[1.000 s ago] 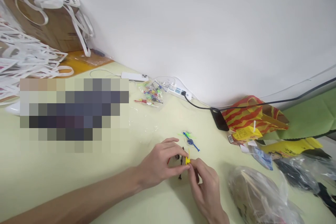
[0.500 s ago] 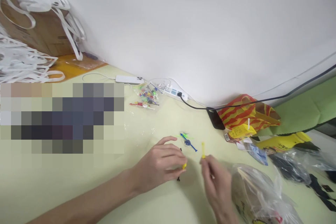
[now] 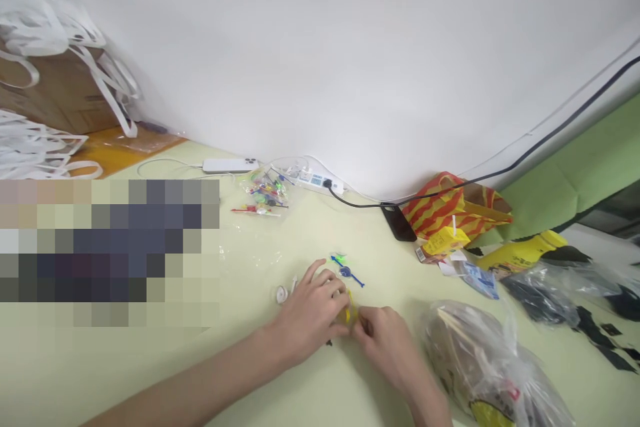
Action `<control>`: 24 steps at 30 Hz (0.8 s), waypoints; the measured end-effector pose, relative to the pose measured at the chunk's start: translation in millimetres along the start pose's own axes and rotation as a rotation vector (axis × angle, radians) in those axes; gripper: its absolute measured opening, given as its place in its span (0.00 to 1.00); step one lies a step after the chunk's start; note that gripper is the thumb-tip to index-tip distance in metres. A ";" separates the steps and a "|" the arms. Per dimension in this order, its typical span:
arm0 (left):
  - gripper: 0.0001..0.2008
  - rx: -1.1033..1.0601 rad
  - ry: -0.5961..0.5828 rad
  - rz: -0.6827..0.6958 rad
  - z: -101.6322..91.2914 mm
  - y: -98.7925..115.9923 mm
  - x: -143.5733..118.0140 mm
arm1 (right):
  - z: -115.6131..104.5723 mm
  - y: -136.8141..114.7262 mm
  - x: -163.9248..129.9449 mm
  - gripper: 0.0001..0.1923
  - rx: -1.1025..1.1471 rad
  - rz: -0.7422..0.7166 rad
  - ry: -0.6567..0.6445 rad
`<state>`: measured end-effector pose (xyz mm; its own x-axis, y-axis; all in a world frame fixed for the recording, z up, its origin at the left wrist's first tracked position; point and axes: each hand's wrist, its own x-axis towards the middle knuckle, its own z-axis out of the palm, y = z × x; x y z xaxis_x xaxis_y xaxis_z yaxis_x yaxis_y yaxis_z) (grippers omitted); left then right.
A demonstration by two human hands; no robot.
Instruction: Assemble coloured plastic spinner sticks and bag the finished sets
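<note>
My left hand (image 3: 307, 313) and my right hand (image 3: 387, 347) meet low in the middle of the pale yellow table (image 3: 240, 373). Between their fingertips sits a small yellow plastic piece (image 3: 347, 312), pinched from both sides and mostly hidden by the fingers. Just beyond the hands lie a blue stick piece (image 3: 347, 273) and a green piece (image 3: 339, 258). A small white ring-shaped part (image 3: 281, 293) rests left of my left hand. A tiny black part (image 3: 329, 343) peeks out under the left hand.
A clear bag of coloured small parts (image 3: 263, 197) lies further back, near a white phone (image 3: 230, 165) and a power strip (image 3: 313, 180). A black phone (image 3: 399, 221), a striped bag (image 3: 453, 210), and plastic bags (image 3: 485, 367) crowd the right. White strips over a cardboard box (image 3: 55, 90) fill the far left.
Half a second ago my hands were apart, each holding a yellow piece; now they have come together on the yellow piece. The view has shifted left and down slightly.
</note>
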<state>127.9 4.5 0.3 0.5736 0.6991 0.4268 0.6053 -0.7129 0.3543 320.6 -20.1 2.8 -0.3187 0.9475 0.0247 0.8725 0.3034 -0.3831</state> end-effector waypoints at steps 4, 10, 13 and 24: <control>0.15 0.081 -0.007 -0.018 3.1 -6.7 1.8 | 0.9 -3.3 -0.6 0.14 0.005 -0.026 0.039; 0.14 0.095 0.002 -0.001 2.3 -9.9 -1.7 | -2.1 0.6 -0.2 0.17 0.141 -0.053 -0.003; 0.18 0.057 0.028 0.008 -1.6 -9.4 -6.5 | -4.7 10.8 2.4 0.22 0.196 0.022 0.071; 0.09 -0.080 0.152 0.078 -7.3 4.2 -16.9 | 17.3 28.2 25.5 0.18 0.174 0.072 0.383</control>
<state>116.7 -10.7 0.6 0.5231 0.6295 0.5746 0.5127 -0.7709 0.3779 330.7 10.8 -23.4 -0.0701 0.9447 0.3205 0.8015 0.2446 -0.5457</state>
